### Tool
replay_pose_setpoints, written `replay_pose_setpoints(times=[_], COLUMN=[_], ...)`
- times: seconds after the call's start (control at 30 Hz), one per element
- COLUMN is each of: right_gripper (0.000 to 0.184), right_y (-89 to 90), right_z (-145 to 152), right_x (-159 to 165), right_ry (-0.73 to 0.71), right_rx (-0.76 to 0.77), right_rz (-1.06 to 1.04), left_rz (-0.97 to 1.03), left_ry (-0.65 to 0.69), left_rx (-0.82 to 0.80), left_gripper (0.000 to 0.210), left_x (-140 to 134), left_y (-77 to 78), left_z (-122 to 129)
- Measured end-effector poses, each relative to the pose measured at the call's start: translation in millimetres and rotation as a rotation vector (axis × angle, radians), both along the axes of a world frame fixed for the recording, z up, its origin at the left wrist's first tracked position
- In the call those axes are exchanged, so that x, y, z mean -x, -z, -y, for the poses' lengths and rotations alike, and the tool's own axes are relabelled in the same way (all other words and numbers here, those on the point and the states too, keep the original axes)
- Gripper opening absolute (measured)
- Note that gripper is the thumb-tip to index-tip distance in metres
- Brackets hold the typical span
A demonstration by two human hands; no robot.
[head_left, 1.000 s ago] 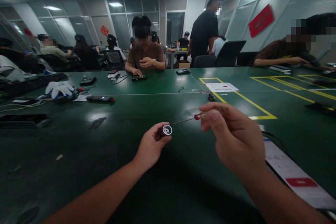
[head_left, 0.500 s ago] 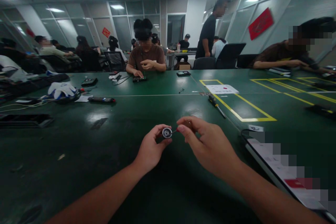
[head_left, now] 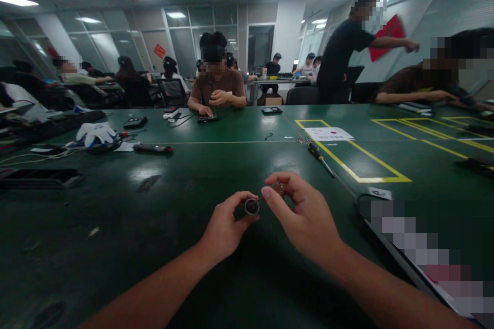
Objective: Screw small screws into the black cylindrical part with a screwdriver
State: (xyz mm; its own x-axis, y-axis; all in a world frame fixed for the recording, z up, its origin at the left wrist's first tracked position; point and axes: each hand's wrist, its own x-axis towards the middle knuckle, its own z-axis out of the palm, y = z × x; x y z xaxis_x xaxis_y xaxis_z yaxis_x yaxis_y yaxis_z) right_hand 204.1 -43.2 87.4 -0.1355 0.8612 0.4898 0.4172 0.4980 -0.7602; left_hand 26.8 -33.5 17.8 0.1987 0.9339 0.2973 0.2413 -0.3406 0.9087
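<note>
My left hand [head_left: 227,223] pinches a small round part [head_left: 252,206] between thumb and fingers. The part has a pale metal rim and a dark recessed face turned toward me. In my right hand [head_left: 304,211] is what looks like a small screwdriver [head_left: 278,188], with a brownish see-through handle and a thin shaft. Fingers cover much of the handle. The shaft's tip is at the upper right rim of the round part; whether it touches cannot be made out. Both hands are held above the green table [head_left: 162,236].
A larger screwdriver [head_left: 321,159] lies ahead right, by yellow tape [head_left: 380,165] and a white sheet [head_left: 330,134]. To the right is a tray-like object [head_left: 401,252], partly blurred. Gloves [head_left: 95,134] and a black-red tool [head_left: 152,148] lie left. A person [head_left: 218,82] works opposite.
The round part and my left hand have shifted slightly right and down in view, and the part's face looks darker. Behind the table, the standing person has moved right and stretched out an arm.
</note>
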Motion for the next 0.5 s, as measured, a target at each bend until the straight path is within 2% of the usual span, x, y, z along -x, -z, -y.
replay_pose_setpoints(times=[0.1, 0.27, 0.5], right_gripper=[0.016, 0.017, 0.014], right_y=[6.6, 10.4, 15.7], right_z=[1.6, 4.0, 2.8], right_x=[-2.5, -10.1, -11.9], right_ry=[0.019, 0.026, 0.041], right_rx=[-0.029, -0.07, -0.263], right_rz=[-0.073, 0.025, 0.155], left_rz=[-0.01, 0.005, 0.011], left_ry=[-0.016, -0.05, -0.075], left_rx=[-0.003, 0.016, 0.007], left_gripper=[0.028, 0.028, 0.032], left_x=[1.0, 2.1, 5.2], left_y=[1.4, 2.4, 8.1], left_z=[-1.3, -4.5, -9.4])
